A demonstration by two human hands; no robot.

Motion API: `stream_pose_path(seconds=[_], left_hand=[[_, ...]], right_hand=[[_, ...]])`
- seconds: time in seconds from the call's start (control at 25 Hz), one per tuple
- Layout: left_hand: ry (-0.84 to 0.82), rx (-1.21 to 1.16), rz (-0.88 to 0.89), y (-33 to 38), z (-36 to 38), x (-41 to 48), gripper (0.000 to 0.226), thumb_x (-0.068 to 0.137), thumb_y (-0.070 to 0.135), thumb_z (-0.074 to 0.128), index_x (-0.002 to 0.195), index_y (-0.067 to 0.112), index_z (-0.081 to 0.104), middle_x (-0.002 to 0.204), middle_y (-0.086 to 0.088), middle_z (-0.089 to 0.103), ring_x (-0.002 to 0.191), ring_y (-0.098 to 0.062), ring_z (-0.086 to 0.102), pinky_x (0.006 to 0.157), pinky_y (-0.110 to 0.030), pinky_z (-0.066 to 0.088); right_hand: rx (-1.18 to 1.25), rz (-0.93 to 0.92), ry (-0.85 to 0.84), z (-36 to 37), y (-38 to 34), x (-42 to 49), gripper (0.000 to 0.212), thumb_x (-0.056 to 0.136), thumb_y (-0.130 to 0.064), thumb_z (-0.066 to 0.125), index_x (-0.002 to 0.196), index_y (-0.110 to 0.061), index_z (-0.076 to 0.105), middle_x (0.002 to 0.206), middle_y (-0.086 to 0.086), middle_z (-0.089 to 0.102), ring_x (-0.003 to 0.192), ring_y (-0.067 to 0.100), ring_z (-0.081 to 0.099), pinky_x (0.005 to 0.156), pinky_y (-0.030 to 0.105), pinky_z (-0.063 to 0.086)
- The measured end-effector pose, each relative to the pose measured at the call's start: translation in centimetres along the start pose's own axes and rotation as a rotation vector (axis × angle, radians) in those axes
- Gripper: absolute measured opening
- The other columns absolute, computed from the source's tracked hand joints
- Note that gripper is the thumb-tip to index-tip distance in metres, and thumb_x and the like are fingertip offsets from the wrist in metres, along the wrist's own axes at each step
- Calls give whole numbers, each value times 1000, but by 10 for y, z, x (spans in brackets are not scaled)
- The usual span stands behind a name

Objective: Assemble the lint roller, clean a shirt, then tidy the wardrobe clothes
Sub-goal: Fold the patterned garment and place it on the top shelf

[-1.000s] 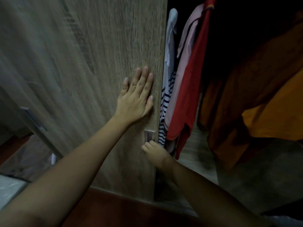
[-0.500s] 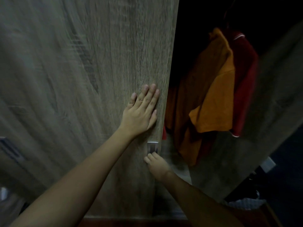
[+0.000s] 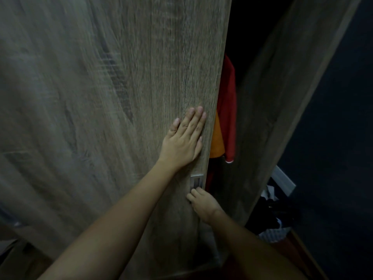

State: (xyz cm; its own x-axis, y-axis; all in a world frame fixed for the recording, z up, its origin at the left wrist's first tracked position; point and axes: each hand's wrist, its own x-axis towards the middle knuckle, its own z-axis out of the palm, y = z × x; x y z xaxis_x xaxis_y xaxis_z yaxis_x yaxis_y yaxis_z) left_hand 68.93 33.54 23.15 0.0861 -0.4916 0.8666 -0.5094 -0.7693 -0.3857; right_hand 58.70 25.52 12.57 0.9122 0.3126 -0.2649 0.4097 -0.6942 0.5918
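While left hand (image 3: 182, 141) lies flat on wardrobe door (image 3: 121, 98), fingers straight, right hand (image 3: 203, 205) curls fingers at metal pull (image 3: 196, 181); grip unclear. Past door edge, red garment (image 3: 229, 110) and orange garment (image 3: 217, 140) hang in narrow gap.

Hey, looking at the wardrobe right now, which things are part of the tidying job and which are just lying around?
Job: left hand flat on the wardrobe door; right hand at its metal handle; red garment, orange garment inside.
Lying about: dark heap on the floor at right; white strip above it.
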Motion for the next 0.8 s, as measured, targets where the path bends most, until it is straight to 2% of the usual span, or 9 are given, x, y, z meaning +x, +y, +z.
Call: stream_pose_path(seconds=[0.28,0.56,0.8], left_hand=[[-1,-24,-1,65,14,33,61,97,35,23,149,8,5,155,-9,-23,144,-19,-19,114,-36,-14],[17,-60,31,110,26,59,61,97,33,25,149,8,8,156,-8,-21,144,-19,-16,114,-36,-13],[3,-73,67,130,32,69,59,97,31,18,149,8,3,155,-8,-20,144,-19,-17,114,-36,-16]], right_hand=[[81,19,-23,43,46,-39,55,91,-16,51,140,-2,32,145,17,31,132,32,30,116,42,19],[8,49,-52,78,72,-67,55,92,-20,48,142,-4,31,145,13,29,131,31,29,117,39,16],[7,90,-51,100,86,-76,54,93,-21,45,142,-3,31,144,13,30,129,30,31,115,39,20]])
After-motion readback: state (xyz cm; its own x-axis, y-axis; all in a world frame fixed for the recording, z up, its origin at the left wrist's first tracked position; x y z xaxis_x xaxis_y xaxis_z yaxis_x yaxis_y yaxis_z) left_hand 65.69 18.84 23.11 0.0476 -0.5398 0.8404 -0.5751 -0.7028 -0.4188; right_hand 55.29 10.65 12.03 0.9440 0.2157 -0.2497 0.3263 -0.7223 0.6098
